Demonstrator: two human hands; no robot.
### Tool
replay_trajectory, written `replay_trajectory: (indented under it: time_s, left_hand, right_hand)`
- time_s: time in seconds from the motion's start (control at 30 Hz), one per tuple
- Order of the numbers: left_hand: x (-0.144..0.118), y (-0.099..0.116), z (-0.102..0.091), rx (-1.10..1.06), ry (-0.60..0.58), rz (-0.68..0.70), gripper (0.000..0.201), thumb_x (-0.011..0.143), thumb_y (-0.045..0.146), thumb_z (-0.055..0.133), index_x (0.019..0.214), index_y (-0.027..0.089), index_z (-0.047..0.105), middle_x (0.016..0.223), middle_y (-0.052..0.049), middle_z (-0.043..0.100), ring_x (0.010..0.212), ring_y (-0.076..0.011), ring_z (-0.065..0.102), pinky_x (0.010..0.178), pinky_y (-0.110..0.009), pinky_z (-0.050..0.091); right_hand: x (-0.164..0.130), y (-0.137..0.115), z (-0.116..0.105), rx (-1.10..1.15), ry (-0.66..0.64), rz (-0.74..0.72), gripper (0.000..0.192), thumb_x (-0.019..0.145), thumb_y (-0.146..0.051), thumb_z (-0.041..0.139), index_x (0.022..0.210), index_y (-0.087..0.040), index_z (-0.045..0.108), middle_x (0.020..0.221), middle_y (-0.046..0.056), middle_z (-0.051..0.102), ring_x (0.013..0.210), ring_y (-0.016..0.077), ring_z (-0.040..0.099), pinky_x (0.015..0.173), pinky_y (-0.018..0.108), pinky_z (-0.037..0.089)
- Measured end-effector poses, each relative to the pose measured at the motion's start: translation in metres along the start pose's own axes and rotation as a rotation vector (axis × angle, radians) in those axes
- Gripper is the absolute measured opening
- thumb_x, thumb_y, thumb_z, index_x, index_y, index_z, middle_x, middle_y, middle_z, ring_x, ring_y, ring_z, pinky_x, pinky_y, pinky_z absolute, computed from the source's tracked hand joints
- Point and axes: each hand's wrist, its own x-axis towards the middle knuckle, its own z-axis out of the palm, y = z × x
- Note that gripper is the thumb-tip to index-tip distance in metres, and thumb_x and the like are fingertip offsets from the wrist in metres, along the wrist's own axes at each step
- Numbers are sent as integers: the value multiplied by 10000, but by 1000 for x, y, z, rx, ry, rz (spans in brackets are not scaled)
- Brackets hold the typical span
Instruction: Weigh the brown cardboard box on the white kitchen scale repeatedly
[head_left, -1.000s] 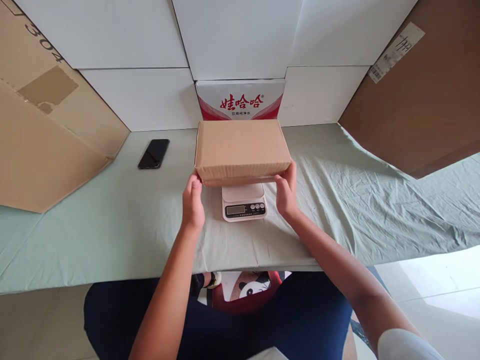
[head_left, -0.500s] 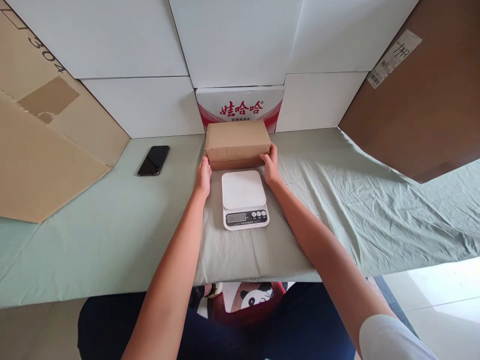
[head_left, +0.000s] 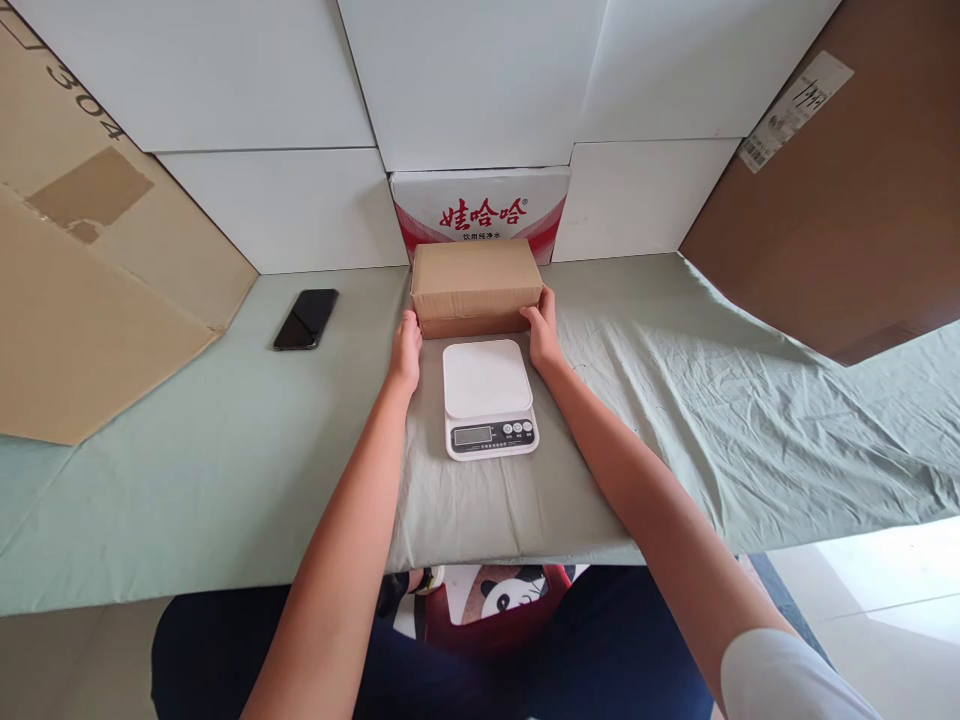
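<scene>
A closed brown cardboard box sits on the cloth at the back, just in front of a white and red carton. My left hand grips its left front corner. At the right front corner my right hand holds it, thumb on the front face and the other fingers along the side, partly hidden. Between my forearms, just nearer than the box, lies a white kitchen scale with nothing on its plate. Its small display looks blank.
A black phone lies left on the green-grey cloth. Large cardboard panels stand at left and right. White boards and the red-lettered carton close off the back. A red stool with a panda picture shows below the table edge.
The view has shifted very slightly. Both hands remain at the box's sides, and the box, scale and phone show no clear movement on the cloth.
</scene>
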Motion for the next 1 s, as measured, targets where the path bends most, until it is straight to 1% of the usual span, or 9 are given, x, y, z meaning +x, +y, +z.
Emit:
replay_trajectory:
  time_s: [0.1,0.2,0.3,0.37,0.43,0.53,0.77,0.9,1.0]
  left_hand:
    - [2,4,-10,12,31,8,871,895,833,392,1519,241,532,1718,-109,321,1604,-241,280,1302,-386,245]
    - [4,11,-29,41,94,2,912,899,847,314,1579,257,458,1753,-87,206,1624,-231,178,1314,-377,205]
    - [6,17,-46,40,142,5,943,915,840,217,1623,237,378,1764,-98,150,1630,-233,134,1320,-391,185]
    - [7,19,-51,31,167,-2,942,934,820,164,1633,218,353,1767,-100,141,1633,-239,122,1323,-400,173]
    - [7,18,-51,29,169,-13,936,944,807,147,1631,208,357,1764,-103,156,1632,-248,132,1324,-412,170]
    - [6,14,-42,34,140,-24,937,923,831,207,1608,224,409,1751,-115,209,1624,-252,184,1317,-422,199]
    - [1,3,-18,59,2,-35,943,877,857,380,1536,197,523,1707,-153,320,1600,-278,277,1308,-429,222]
    - [-2,2,-12,59,-40,-5,1002,831,891,433,1510,163,551,1668,-174,397,1581,-306,330,1304,-432,252]
    - [-4,4,-10,65,-47,-6,1017,810,908,445,1505,174,551,1667,-162,405,1582,-307,332,1305,-437,251]
  right_hand:
    - [1,0,-5,23,31,13,580,727,-368,585,1288,-282,464,1523,74,495,1454,268,440,1272,541,334]
    - [7,5,-17,47,104,40,639,747,-406,608,1351,-309,424,1608,71,409,1525,258,394,1292,536,308]
    - [12,11,-28,35,145,65,615,778,-450,603,1352,-313,432,1600,76,423,1550,254,378,1280,554,325]
    - [14,14,-30,35,154,84,598,784,-455,602,1342,-308,446,1584,78,448,1536,250,403,1277,560,330]
    - [14,14,-29,51,148,100,604,772,-444,617,1337,-305,457,1573,77,472,1503,248,448,1279,555,325]
    - [11,12,-25,76,110,109,610,758,-413,631,1333,-302,459,1560,67,506,1453,242,504,1278,550,326]
    - [8,6,-20,65,22,92,547,774,-393,613,1297,-291,491,1486,64,585,1425,222,511,1246,515,373]
    - [6,3,-17,43,-66,37,508,756,-348,571,1256,-274,525,1470,55,602,1399,245,523,1239,527,372]
    - [3,0,-15,-65,-108,-22,438,762,-330,547,1195,-267,563,1414,40,634,1340,271,541,1231,531,377]
